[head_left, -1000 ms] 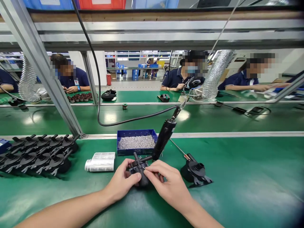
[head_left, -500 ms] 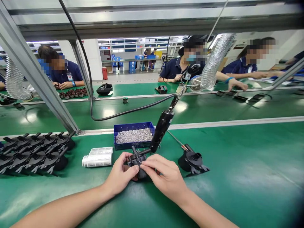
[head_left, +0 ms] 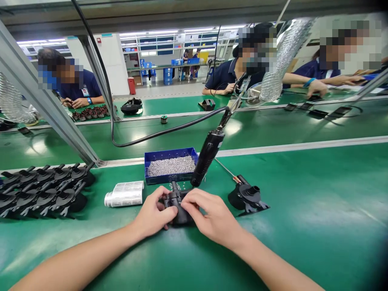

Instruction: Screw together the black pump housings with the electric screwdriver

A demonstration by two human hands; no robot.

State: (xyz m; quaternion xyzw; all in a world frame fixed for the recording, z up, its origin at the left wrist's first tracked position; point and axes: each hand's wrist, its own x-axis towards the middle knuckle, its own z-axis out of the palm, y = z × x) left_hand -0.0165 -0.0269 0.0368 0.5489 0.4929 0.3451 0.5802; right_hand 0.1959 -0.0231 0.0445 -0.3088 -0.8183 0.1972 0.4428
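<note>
My left hand (head_left: 156, 212) grips the left side of a black plastic part (head_left: 181, 214) on the green bench. The fingers of my right hand (head_left: 209, 210) are pinched together at the top of the same part; anything between the fingertips is too small to make out. Just behind the part hangs a black electric screwdriver (head_left: 207, 158) on a cable. A blue tray (head_left: 169, 179) of small metal pieces stands beyond my hands, with a few loose pieces in front of it. Another black part (head_left: 248, 197) lies to the right.
Rows of black parts (head_left: 48, 194) stand at the left. Beside them lies a roll of white labels (head_left: 125, 194). A thin rod with an orange end (head_left: 235, 178) touches the right-hand part. Behind a metal rail (head_left: 133, 161), several people work at another bench.
The black part between my hands has turned and now lies flatter, its front end lower. My right fingers have closed in on its top. The whole view has tilted slightly down.
</note>
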